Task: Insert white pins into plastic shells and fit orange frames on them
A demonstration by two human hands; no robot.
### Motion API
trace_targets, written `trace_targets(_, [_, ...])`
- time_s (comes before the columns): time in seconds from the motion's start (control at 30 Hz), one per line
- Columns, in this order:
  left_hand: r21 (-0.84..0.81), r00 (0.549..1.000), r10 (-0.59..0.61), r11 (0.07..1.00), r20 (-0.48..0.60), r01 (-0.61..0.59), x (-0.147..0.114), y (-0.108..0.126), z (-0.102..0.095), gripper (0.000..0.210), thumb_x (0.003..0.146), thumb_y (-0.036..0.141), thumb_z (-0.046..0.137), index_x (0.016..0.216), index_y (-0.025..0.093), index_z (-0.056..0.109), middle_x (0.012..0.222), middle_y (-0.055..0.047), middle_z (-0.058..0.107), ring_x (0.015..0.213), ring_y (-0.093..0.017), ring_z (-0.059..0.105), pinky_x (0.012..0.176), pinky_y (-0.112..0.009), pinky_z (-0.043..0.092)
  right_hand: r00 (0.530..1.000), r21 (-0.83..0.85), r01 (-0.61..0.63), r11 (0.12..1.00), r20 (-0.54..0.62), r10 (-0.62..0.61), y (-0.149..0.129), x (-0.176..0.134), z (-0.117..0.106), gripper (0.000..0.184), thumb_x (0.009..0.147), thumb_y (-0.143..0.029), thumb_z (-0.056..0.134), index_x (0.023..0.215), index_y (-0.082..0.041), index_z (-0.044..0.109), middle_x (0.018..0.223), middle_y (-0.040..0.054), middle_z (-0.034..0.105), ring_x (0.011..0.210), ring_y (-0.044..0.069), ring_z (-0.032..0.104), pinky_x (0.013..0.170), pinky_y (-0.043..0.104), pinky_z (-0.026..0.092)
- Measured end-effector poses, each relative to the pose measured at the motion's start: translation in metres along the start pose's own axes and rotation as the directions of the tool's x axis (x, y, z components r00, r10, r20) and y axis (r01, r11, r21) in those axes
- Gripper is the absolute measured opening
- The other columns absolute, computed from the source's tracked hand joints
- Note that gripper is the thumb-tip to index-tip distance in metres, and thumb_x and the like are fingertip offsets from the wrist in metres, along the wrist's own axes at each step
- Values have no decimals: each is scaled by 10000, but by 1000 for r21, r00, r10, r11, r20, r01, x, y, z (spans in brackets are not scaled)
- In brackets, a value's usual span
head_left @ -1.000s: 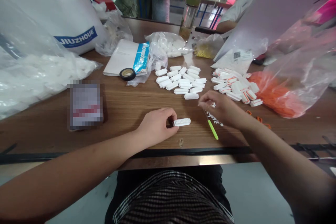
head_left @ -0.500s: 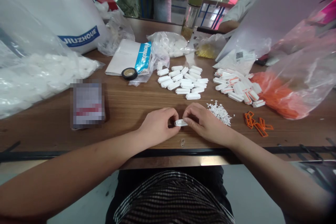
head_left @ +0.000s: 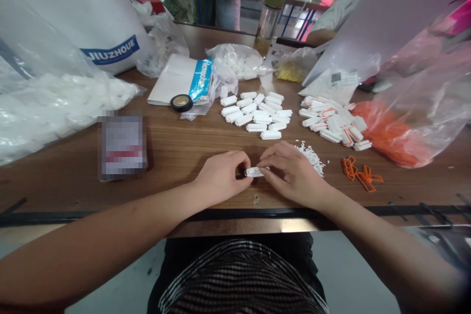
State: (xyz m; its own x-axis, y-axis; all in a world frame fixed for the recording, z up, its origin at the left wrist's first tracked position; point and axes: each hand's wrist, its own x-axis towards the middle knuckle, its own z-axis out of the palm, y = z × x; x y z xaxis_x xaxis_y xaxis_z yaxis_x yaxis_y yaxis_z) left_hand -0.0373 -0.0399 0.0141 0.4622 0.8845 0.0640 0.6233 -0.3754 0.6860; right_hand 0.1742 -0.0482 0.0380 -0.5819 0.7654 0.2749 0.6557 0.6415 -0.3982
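Observation:
Between my hands, just above the brown tabletop [head_left: 176, 157], is a small white plastic housing [head_left: 253, 171] with a row of marks or slots on its upper face. My left hand [head_left: 224, 172] pinches its left end between thumb and fingers. At its right end, my right hand [head_left: 292, 174] has thumb and fingertips closed together; whether a tiny piece is between them is hidden. Beside and partly behind the right hand lies a heap of tiny white pieces [head_left: 312, 158]. Several orange frames [head_left: 362, 174] lie farther right. Beyond my hands, similar white housings [head_left: 253, 113] are spread out.
White housings with orange trim [head_left: 333, 120] are piled at the right, against a clear bag of orange parts [head_left: 393, 132]. A bag of white parts [head_left: 62, 108] fills the left. Black tape [head_left: 181, 103] rests by a booklet [head_left: 176, 78]. A bottle [head_left: 268, 24] stands at the back.
My right hand has shifted slightly right along the white housing, uncovering more of its face. My left hand stays in place with its end of the housing.

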Motion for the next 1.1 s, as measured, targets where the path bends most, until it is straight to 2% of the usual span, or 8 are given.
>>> trace_targets(0.17, [-6, 1000, 17, 1000, 1, -17, 0, -2, 0, 121, 769, 314, 665, 833, 224, 615, 648, 42, 524, 610, -132, 494, 626, -282, 374, 999, -89, 21, 996, -25, -23, -5, -5, 5, 169, 874, -244, 580, 885, -215, 746, 961, 78, 671, 890, 227, 569, 803, 417, 447])
trace_targets(0.33, [11, 1000, 9, 1000, 7, -9, 0, -2, 1, 110, 777, 314, 644, 828, 222, 609, 638, 37, 520, 614, -138, 493, 617, -286, 366, 990, 45, -52, 998, -128, 58, 3, -18, -5, 178, 878, -258, 598, 982, -253, 743, 1012, 64, 689, 935, 217, 617, 858, 406, 487])
trace_targets(0.43, [23, 1000, 12, 1000, 27, -12, 1, -2, 0, 107, 778, 310, 638, 831, 223, 605, 651, 32, 526, 623, -140, 495, 620, -290, 362, 911, 42, -298, 954, -286, 298, 32, -41, -29, 164, 873, -303, 607, 933, -229, 740, 971, 70, 712, 922, 223, 653, 846, 381, 508])
trace_targets(0.53, [33, 999, 13, 999, 33, -14, 2, -2, -1, 118, 777, 323, 641, 830, 225, 602, 665, 29, 534, 629, -141, 496, 620, -293, 360, 797, -172, -600, 781, -210, 566, 73, -70, -56, 240, 845, -389, 598, 870, -218, 765, 838, 54, 739, 749, 235, 666, 737, 389, 509])
trace_targets(0.67, [47, 999, 9, 999, 38, -11, 3, -1, -2, 117, 776, 320, 639, 824, 221, 600, 663, 30, 530, 624, -140, 495, 617, -292, 357, 701, -214, -708, 674, -93, 707, 111, -96, -72, 277, 792, -423, 603, 830, -219, 787, 807, 52, 769, 742, 264, 694, 700, 387, 518])
trace_targets(0.8, [53, 999, 8, 999, 48, -10, 2, 2, -2, 112, 779, 316, 636, 811, 217, 595, 660, 28, 522, 624, -140, 491, 616, -290, 356, 692, -164, -719, 675, -80, 717, 120, -101, -69, 303, 791, -435, 603, 872, -214, 793, 893, 66, 780, 824, 278, 706, 739, 389, 520])
trace_targets(0.97, [55, 999, 13, 998, 43, -16, 3, 0, -1, 122, 781, 325, 637, 826, 220, 596, 657, 30, 518, 622, -140, 490, 614, -290, 355, 658, -201, -746, 635, -73, 750, 121, -98, -67, 284, 759, -448, 642, 823, -212, 785, 772, 58, 763, 716, 271, 688, 657, 379, 496])
trace_targets(1.1, [53, 999, 21, 998, 34, -23, 3, -4, 0, 136, 780, 340, 641, 839, 224, 600, 657, 29, 523, 630, -142, 496, 613, -292, 353, 701, -273, -702, 658, -103, 706, 118, -99, -68, 290, 767, -459, 634, 865, -227, 778, 824, 64, 764, 758, 291, 688, 694, 406, 500])
